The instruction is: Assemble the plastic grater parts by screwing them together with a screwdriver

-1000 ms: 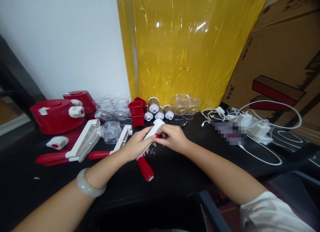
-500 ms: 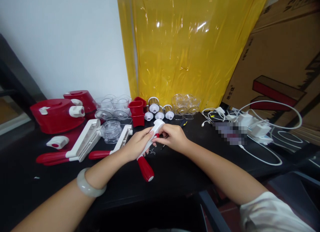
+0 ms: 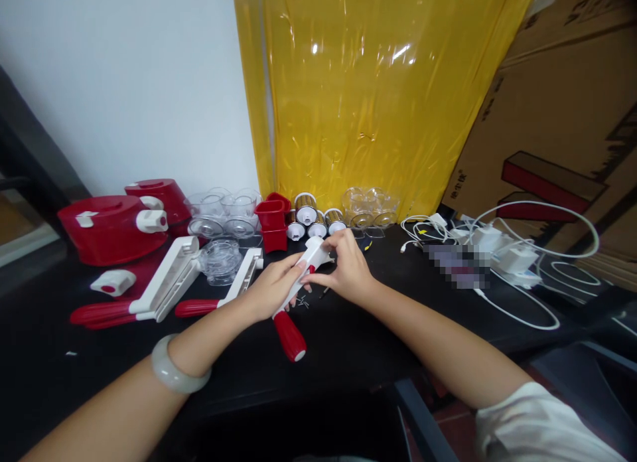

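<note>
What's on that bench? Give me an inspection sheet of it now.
Surface: black table, crowded along the back edge.
Job's things: crank handle, white arm with a red knob, tilted with the knob end low.
Clutter: spare cranks, red housings, clear cups, grater drums, loose screws beneath the hands.
Grips: left hand grip closed round the white arm; right hand fingertips pinch its upper end.
Cables: white cables and chargers, tangled at the right.
Surroundings: yellow sheet, cardboard boxes, white wall.
</note>
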Motion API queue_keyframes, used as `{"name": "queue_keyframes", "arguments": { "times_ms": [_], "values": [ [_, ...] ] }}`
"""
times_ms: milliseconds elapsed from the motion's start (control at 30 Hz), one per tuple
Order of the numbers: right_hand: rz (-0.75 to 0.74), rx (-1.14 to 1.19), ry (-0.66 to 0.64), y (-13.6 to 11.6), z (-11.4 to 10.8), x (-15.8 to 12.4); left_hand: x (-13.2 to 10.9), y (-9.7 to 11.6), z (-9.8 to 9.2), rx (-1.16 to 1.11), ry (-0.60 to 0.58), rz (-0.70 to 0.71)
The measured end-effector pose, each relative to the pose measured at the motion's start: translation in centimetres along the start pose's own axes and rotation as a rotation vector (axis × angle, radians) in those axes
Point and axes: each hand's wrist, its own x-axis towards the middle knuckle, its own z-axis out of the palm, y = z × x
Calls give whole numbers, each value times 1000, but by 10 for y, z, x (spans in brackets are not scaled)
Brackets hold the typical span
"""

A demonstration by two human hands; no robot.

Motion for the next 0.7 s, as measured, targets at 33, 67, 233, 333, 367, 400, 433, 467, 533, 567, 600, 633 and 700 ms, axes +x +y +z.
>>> {"name": "queue_keyframes", "arguments": {
  "times_ms": [33, 67, 233, 333, 367, 400, 433, 467, 533, 567, 600, 633, 700],
  "values": [
    [16, 9, 4, 0, 1, -1, 0, 0, 0, -1, 0, 1],
    [30, 21, 1, 1, 1, -1, 0, 0, 0, 0, 0, 2],
    [71, 80, -47, 4, 4, -2, 0, -1, 0, 16, -9, 11],
    [63, 103, -59, 5, 5, -1, 0, -2, 0, 30, -24, 38],
    [61, 105, -63, 6, 5, -1, -1, -2, 0, 35, -28, 44],
    [63, 104, -67, 6, 5, -1, -1, -2, 0, 40, -30, 49],
    [67, 102, -71, 6, 5, -1, -1, -2, 0, 46, -30, 53],
    [74, 101, -74, 7, 5, -1, -1, -1, -1, 51, -28, 57],
    [86, 110, -75, 7, 4, 0, -1, -1, -1, 58, -28, 62],
    [84, 121, -73, 7, 4, 1, -1, -1, -1, 58, -31, 63],
    [74, 135, -73, 7, 3, 1, -1, -1, -1, 58, -36, 63],
    [59, 150, -78, 7, 3, 2, -2, -1, -1, 60, -43, 62],
    [26, 177, -97, 7, 2, 4, -2, -1, -2, 67, -53, 60]
  ]
}}
